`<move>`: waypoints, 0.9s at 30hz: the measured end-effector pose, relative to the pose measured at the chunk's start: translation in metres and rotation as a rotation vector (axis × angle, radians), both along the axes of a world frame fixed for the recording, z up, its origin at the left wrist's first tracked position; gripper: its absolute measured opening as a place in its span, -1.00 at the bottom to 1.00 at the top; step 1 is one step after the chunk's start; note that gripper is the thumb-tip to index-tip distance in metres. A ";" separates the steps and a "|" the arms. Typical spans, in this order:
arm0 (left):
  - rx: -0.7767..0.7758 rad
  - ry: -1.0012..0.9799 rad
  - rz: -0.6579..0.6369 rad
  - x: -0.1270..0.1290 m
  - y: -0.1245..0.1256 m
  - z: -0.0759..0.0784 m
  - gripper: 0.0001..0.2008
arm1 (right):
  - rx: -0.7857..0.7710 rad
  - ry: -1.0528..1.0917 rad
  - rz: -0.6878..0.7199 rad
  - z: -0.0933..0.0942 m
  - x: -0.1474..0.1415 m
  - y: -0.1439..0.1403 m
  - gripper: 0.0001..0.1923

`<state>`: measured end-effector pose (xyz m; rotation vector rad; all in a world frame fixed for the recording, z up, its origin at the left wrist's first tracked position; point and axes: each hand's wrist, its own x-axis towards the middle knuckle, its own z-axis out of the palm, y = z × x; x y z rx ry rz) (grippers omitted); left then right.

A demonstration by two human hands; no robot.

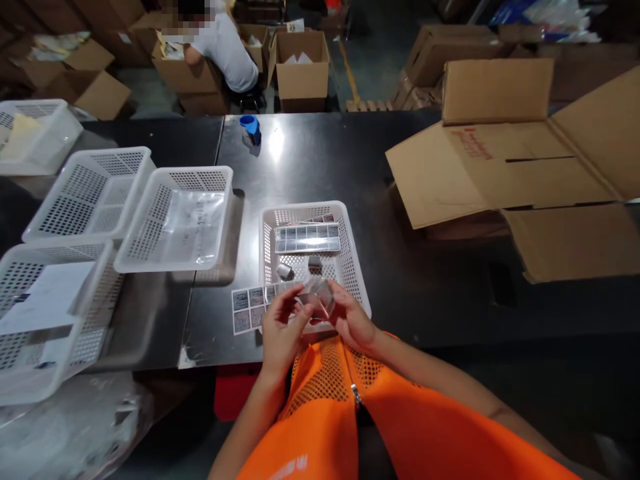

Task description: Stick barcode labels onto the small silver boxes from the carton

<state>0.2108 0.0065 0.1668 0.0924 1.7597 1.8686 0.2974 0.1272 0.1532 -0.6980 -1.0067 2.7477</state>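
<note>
Both my hands meet over the near edge of the black worktop (380, 173). My left hand (281, 328) and my right hand (353, 321) are closed together on a small silvery packet (320, 293), fingers pinching it from either side; it hangs above the near rim of the white perforated basket (354, 267) directly in front of me.

Inside that basket lies a strip of small dark labels (307, 238) toward its far wall, with two small silvery pieces (285, 271) on the floor between the strip and my hands. A sheet of labels (249, 308) lies on the worktop, touching the basket's near left corner and partly hidden by my left fingers.

To the left stands a second white basket holding a clear plastic bag (187, 220), tilted on the rim of a neighbouring basket (90, 193). A further basket containing paper (45, 300) sits at the near left corner, and another (35, 133) at the far left.

A small blue object (250, 125) rests near the far edge. A flattened cardboard box (505, 167) covers the right end of the worktop, well apart from my hands. Beyond the far edge, a person in a grey shirt (227, 50) bends over open cartons (303, 63). My orange mesh vest (350, 413) fills the bottom of the view.
</note>
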 end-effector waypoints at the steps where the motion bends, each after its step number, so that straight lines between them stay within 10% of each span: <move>1: 0.008 -0.006 0.009 -0.002 -0.001 -0.001 -0.51 | -0.002 0.019 0.011 0.000 0.001 0.001 -0.50; 5: 0.038 -0.038 0.054 -0.007 -0.004 -0.004 -0.51 | 0.286 0.038 -0.045 -0.001 0.005 0.003 -0.45; 13: 0.290 -0.256 -0.150 -0.003 -0.007 -0.010 -0.29 | 1.539 0.286 -0.311 0.001 0.010 0.003 -0.37; 21: 0.382 -0.365 -0.213 -0.002 -0.008 -0.008 -0.28 | 1.654 0.408 -0.481 -0.004 0.013 0.000 -0.25; 27: 0.103 -0.080 -0.154 -0.002 -0.012 -0.017 -0.22 | 1.713 0.359 -0.121 0.011 0.011 0.013 -0.28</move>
